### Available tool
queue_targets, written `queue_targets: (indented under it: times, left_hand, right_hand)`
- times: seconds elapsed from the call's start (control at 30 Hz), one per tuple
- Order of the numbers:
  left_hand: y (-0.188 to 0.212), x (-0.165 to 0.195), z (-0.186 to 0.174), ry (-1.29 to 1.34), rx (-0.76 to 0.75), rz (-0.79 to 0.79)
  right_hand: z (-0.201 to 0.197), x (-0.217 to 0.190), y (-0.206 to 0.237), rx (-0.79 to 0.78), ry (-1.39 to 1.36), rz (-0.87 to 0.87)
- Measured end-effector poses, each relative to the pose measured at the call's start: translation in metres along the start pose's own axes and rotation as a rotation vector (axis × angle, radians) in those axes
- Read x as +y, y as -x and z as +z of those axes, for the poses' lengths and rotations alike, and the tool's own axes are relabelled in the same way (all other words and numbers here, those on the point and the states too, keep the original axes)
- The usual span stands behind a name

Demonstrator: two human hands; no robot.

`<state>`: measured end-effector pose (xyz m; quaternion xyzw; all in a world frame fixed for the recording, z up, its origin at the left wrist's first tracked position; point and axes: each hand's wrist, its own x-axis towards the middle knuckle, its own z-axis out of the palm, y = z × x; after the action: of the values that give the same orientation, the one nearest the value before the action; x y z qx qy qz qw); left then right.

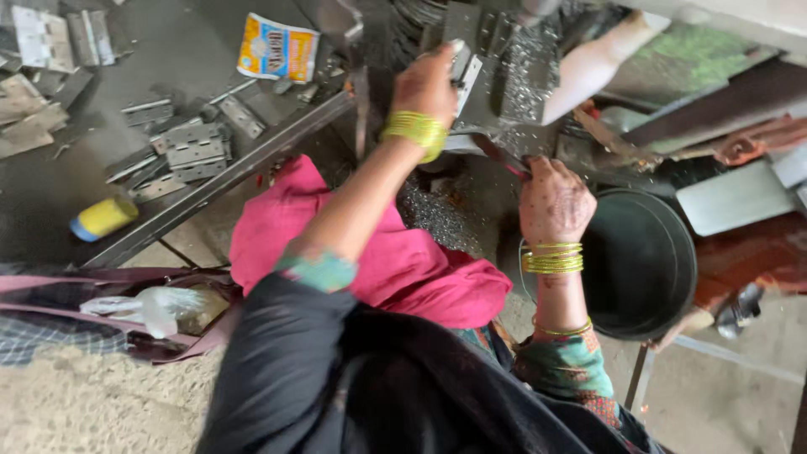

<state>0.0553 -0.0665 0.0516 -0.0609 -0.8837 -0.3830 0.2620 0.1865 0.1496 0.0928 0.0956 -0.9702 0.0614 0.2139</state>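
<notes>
— Black sleeves (336, 387) fill the bottom of the frame; what is the left hand (429, 84) doing?
— Curled closed on a grey metal hinge plate (466, 71), top centre, at the machine.
— And the right hand (553, 202)?
— Fingers closed around a thin tool (504, 158), just beside the black bucket (643, 261).
— Upper left?
— Loose hinges (189, 151) on the counter (50, 193).

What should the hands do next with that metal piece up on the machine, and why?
Probably the left hand should keep the metal hinge plate pressed flat on the machine. It already grips the plate there, while the right hand is at a thin lever below it. Metal shavings lie under the machine, and more hinge plates wait on the table.
</notes>
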Motion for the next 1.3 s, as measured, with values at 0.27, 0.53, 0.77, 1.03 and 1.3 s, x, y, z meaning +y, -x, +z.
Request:
queue_targets:
  times: [0.27,0.53,0.77,1.03,1.3]
  left_hand:
    - [0.034,0.020,0.073,-0.619,-0.333,0.152]
    - [0.006,0.018,0.101,-0.898,-0.417,0.078]
    - [0.002,0.000,0.126,-1.173,-0.293,0.106]
    - [0.010,-0.013,0.125,-0.919,-0.261,0.122]
    - [0.004,-0.007,0.124,-0.977,-0.174,0.130]
  right_hand:
    - [0.030,0.016,0.036,-0.306,-0.028,0.097]
    - [0.093,0.050,0.016,-0.493,-0.140,-0.082]
    - [0.156,0.044,0.088,-0.511,-0.406,0.351]
    - [0.180,0.067,0.096,-0.442,-0.384,0.238]
    - [0.189,0.042,0.116,-0.480,-0.509,0.423]
